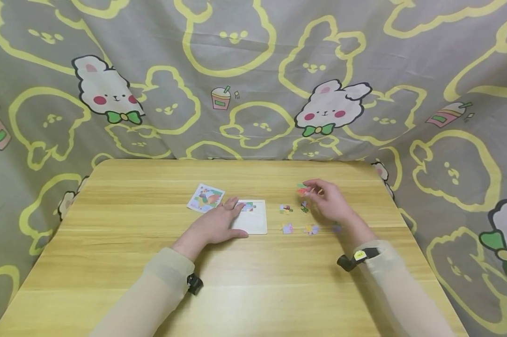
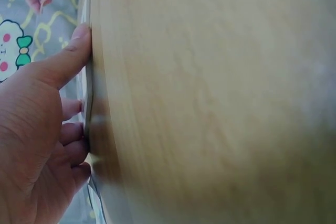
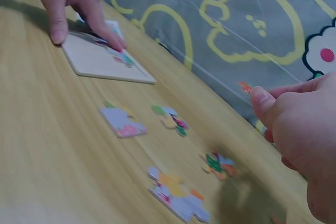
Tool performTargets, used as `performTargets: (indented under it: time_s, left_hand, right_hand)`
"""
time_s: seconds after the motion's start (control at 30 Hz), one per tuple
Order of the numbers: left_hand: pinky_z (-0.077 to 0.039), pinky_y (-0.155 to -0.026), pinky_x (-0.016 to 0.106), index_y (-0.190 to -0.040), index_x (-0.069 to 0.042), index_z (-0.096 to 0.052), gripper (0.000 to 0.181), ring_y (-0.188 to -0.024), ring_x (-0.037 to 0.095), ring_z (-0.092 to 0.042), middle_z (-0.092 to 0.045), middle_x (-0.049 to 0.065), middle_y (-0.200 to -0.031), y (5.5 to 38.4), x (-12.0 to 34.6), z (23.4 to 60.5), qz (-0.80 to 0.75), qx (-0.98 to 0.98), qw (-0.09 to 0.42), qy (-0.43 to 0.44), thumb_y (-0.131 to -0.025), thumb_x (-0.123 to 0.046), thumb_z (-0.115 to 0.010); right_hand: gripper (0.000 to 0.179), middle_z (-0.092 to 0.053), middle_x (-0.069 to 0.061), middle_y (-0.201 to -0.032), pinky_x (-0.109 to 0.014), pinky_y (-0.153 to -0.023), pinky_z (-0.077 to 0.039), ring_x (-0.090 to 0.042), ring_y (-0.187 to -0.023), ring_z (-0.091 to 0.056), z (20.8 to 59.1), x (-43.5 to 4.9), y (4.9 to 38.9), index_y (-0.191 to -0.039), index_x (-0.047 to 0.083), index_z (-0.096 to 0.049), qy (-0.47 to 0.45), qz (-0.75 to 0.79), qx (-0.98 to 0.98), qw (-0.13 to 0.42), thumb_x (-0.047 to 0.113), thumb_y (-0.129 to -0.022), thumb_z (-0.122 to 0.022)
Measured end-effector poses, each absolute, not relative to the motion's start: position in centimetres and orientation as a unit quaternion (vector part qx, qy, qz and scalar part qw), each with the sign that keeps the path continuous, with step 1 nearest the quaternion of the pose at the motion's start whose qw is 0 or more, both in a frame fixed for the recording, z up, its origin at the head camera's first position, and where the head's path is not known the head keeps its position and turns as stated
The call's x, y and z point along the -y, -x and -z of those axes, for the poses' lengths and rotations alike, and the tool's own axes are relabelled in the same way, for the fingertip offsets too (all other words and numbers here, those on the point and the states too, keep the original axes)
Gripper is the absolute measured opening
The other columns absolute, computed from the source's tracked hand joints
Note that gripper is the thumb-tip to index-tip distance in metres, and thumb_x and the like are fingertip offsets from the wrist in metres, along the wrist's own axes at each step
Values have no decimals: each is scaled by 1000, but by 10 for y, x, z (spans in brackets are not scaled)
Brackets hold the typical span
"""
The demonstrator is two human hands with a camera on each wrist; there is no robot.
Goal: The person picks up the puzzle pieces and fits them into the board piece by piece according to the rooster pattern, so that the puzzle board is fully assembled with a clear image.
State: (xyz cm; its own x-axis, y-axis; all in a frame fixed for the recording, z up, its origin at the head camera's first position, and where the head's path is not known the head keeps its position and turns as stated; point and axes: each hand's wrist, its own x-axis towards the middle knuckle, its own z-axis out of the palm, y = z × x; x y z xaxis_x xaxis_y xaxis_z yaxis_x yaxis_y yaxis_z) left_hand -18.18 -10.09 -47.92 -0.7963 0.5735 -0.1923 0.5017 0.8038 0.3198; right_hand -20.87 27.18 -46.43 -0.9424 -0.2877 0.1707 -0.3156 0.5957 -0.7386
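My right grip (image 1: pixel 330 202): thumb and finger pinching one red piece (image 1: pixel 302 191), raised off the table (image 1: pixel 257 290); forearm (image 1: pixel 360 230) angled forward and inward. Left of the piece, slightly nearer me: the tray (image 1: pixel 256 224), long axis unclear, partly covered. My left grip (image 1: pixel 217 223), nearest the tray: palm down, spread over it, thumb extended. Between tray and right grip: loose pieces (image 1: pixel 287 228).

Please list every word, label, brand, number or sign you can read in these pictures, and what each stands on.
No text can be read in any view.
Yellow label on the black wristband at the right wrist: too small to read.
Picture card: any lettering is too small to make out.
Puzzle pieces: no lettering can be made out.
Curtain: drawings only, no legible words.
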Motion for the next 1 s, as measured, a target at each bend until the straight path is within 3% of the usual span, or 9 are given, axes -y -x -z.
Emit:
performTargets:
  time_s: [1.0]
  left_hand:
    - [-33,-123,50,-167,-10,-32,102,-155,42,-27,-19,19,-173,183,100,477,-113,-942,151,-277,-94,-73,-64]
  right_hand:
    - [31,-69,-1,-103,-35,-80,-58,-19,-90,-65,493,-193,214,-132,3,-67,-235,-447,862,-33,14,-103,-71]
